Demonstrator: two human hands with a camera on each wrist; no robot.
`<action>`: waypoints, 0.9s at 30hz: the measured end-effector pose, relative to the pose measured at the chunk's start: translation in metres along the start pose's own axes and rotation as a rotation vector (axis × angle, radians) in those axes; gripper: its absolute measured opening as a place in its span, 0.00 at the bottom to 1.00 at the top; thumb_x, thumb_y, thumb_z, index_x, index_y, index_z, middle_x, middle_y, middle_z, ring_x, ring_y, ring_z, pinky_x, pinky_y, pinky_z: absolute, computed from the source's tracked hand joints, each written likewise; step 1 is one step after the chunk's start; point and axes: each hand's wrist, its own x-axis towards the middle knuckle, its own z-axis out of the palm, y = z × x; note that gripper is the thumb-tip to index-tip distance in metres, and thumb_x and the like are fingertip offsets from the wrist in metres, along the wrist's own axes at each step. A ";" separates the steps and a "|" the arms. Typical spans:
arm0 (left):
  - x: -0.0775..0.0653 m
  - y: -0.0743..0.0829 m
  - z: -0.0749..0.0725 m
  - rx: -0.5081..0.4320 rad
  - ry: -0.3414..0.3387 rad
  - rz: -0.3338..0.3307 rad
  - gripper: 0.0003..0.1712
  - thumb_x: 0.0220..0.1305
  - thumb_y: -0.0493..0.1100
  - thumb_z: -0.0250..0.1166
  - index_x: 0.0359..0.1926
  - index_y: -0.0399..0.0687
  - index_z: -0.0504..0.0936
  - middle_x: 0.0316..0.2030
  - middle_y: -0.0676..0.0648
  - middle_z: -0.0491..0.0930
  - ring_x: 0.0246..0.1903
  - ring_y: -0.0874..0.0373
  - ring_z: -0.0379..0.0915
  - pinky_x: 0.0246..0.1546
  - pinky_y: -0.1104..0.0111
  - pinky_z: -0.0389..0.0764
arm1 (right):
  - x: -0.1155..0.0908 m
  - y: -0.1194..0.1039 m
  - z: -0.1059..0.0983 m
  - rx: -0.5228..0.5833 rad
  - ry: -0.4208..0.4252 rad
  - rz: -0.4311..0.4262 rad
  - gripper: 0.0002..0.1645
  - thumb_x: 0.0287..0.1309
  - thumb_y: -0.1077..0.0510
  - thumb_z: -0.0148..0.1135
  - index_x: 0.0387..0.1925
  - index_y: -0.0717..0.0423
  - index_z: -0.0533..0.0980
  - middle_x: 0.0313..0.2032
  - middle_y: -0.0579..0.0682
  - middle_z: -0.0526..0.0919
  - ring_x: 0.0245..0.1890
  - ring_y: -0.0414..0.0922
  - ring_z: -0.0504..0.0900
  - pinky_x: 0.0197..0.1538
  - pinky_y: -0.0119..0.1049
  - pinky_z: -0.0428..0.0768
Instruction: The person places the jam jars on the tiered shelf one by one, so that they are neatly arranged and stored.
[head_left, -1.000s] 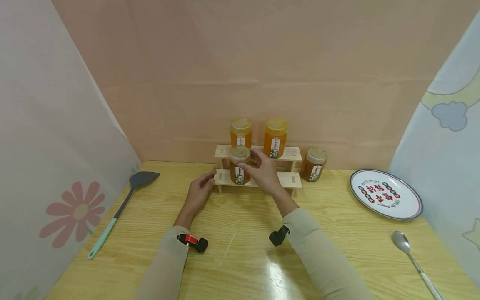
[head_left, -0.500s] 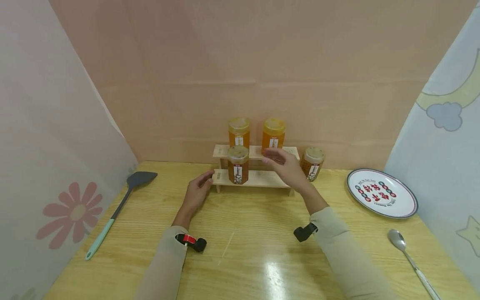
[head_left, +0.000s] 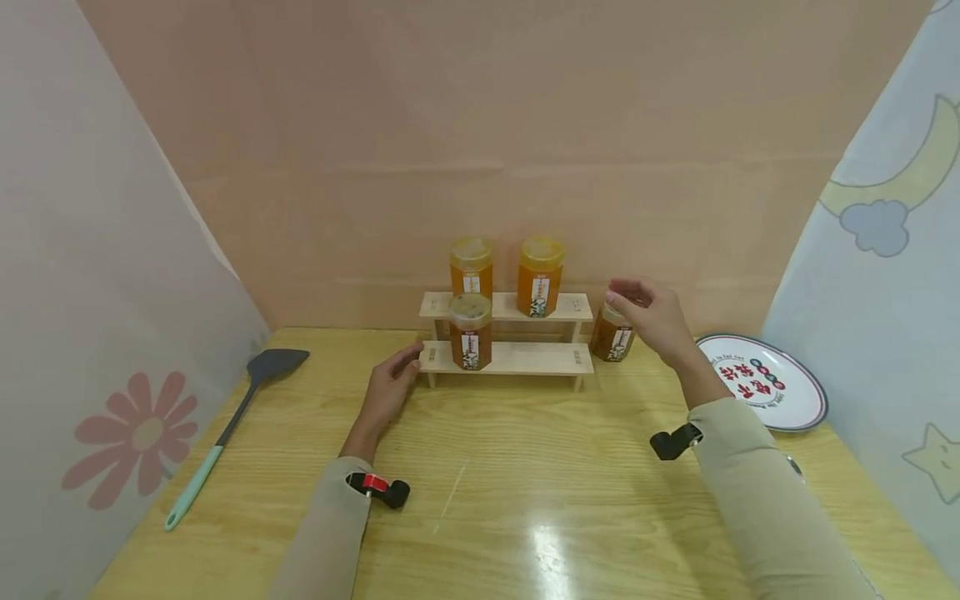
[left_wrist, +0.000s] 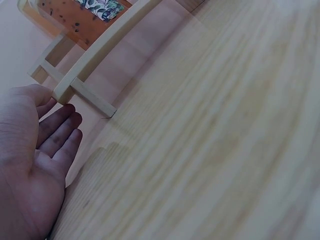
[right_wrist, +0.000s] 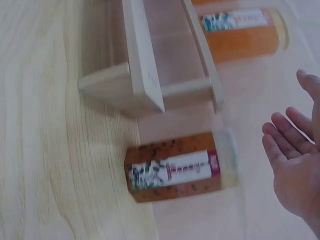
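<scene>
A two-tier wooden stand [head_left: 525, 358] stands near the back wall. My left hand [head_left: 388, 387] is at the left end of its lower shelf, fingertips touching the shelf's corner in the left wrist view, fingers loosely extended. On that shelf sits a brown-red jar [head_left: 471, 343] with a pale lid. Behind it on the upper shelf are two golden honey jars, the left one [head_left: 471, 252] partly hidden and the right one [head_left: 540, 283] in plain sight. My right hand [head_left: 660, 321] hovers at the lid of another brown-red jar [right_wrist: 172, 167] on the table, its fingers parted and holding nothing.
A spatula [head_left: 240, 412] with a mint handle lies along the left side of the table [head_left: 480, 467]. At the right is an oval plate [head_left: 798, 400] with red characters, partly behind my right arm. My right sleeve mostly covers a metal spoon [head_left: 795, 467].
My right hand has let go of the brown-red jar on the lower shelf and moved right to the jar beside the stand. My left hand has stayed at the shelf's end.
</scene>
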 end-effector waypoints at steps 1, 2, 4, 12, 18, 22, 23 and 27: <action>0.000 0.000 0.000 0.001 0.001 -0.001 0.22 0.79 0.46 0.58 0.70 0.50 0.77 0.72 0.45 0.73 0.73 0.49 0.68 0.74 0.55 0.69 | 0.001 0.003 -0.003 -0.006 0.015 0.003 0.34 0.74 0.46 0.60 0.69 0.64 0.71 0.65 0.64 0.77 0.57 0.32 0.77 0.55 0.13 0.73; -0.001 0.000 0.000 0.001 0.003 -0.002 0.22 0.79 0.46 0.57 0.70 0.50 0.76 0.72 0.45 0.74 0.72 0.49 0.68 0.74 0.55 0.69 | 0.002 0.006 -0.006 -0.013 0.025 0.010 0.34 0.74 0.46 0.60 0.70 0.65 0.70 0.66 0.65 0.76 0.59 0.35 0.77 0.56 0.13 0.72; -0.003 0.001 0.000 0.004 0.009 -0.007 0.22 0.79 0.46 0.57 0.70 0.50 0.76 0.71 0.44 0.74 0.73 0.49 0.68 0.74 0.55 0.69 | 0.004 0.012 -0.010 -0.023 0.038 0.034 0.36 0.74 0.45 0.60 0.71 0.64 0.69 0.68 0.65 0.74 0.64 0.43 0.76 0.61 0.18 0.73; -0.004 0.001 0.001 0.020 0.006 -0.006 0.23 0.79 0.45 0.57 0.70 0.49 0.76 0.72 0.44 0.74 0.73 0.49 0.68 0.72 0.56 0.71 | 0.006 0.039 -0.016 -0.007 0.023 0.137 0.45 0.71 0.44 0.63 0.77 0.63 0.60 0.77 0.65 0.63 0.78 0.63 0.60 0.79 0.59 0.60; -0.002 0.000 0.001 0.021 0.012 0.010 0.22 0.79 0.45 0.58 0.70 0.49 0.77 0.71 0.44 0.75 0.72 0.50 0.69 0.71 0.59 0.72 | 0.010 0.059 -0.010 0.020 -0.021 0.163 0.51 0.71 0.45 0.64 0.81 0.62 0.50 0.80 0.63 0.55 0.79 0.63 0.56 0.79 0.60 0.59; -0.001 0.001 0.001 0.008 0.013 0.012 0.22 0.79 0.45 0.59 0.70 0.49 0.77 0.71 0.44 0.75 0.72 0.49 0.68 0.72 0.56 0.70 | 0.011 0.067 -0.006 0.017 -0.022 0.186 0.56 0.69 0.45 0.66 0.82 0.59 0.44 0.81 0.63 0.52 0.79 0.64 0.57 0.77 0.62 0.61; -0.001 0.002 0.002 0.006 0.014 0.009 0.22 0.79 0.45 0.59 0.69 0.49 0.77 0.71 0.44 0.75 0.72 0.49 0.68 0.73 0.55 0.70 | 0.011 0.069 -0.005 0.017 -0.019 0.192 0.58 0.68 0.45 0.67 0.83 0.59 0.43 0.80 0.64 0.52 0.78 0.65 0.58 0.77 0.63 0.62; -0.001 0.002 0.001 0.008 0.015 0.004 0.23 0.79 0.45 0.59 0.70 0.49 0.77 0.71 0.44 0.75 0.72 0.49 0.69 0.73 0.54 0.70 | 0.010 0.075 0.001 0.006 -0.009 0.198 0.60 0.66 0.47 0.69 0.82 0.60 0.43 0.78 0.68 0.56 0.75 0.65 0.62 0.73 0.58 0.69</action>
